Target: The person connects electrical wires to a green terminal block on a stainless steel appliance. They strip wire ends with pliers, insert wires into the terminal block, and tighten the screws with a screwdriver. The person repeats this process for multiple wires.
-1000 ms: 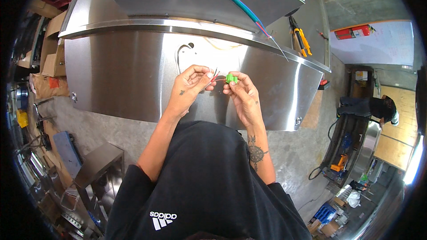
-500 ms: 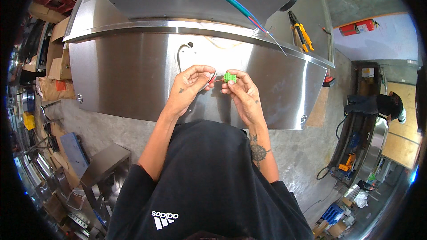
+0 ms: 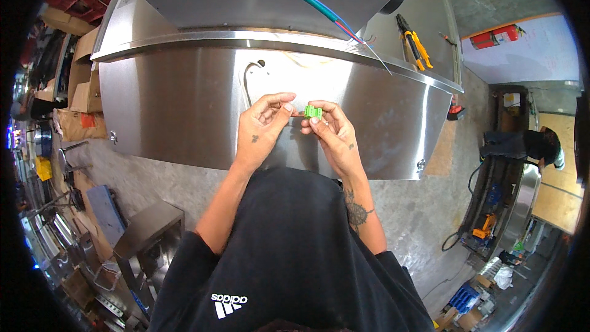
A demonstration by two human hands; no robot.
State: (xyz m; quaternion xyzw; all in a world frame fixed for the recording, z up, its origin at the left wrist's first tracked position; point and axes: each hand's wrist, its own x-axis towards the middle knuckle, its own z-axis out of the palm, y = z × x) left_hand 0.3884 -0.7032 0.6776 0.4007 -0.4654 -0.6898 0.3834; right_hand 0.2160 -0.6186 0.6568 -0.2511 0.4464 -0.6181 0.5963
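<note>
Between the thumb and fingers of my right hand [image 3: 332,130] is a small green terminal block [image 3: 313,112]. Close on its left, my left hand [image 3: 264,126] is closed in a pinch around a thin reddish wire [image 3: 298,114]. That wire reaches toward the block's left side; whether its end sits inside cannot be made out. A pale cable [image 3: 245,80] comes out of a hole in the steel panel [image 3: 166,104] and runs down behind my left hand. Both hands are in front of this panel.
A steel box [image 3: 258,6] stands on the ledge beyond, with a teal-sleeved cable [image 3: 301,1] ending in loose blue, red and bare wires. Yellow-and-black pliers [image 3: 415,43] lie at right. A red fire extinguisher [image 3: 495,37] and another person [image 3: 522,146] are farther right.
The green block in my right hand has shifted slightly left and turned a little. The red and dark wires seen at my left fingertips are now mostly covered by the fingers.
</note>
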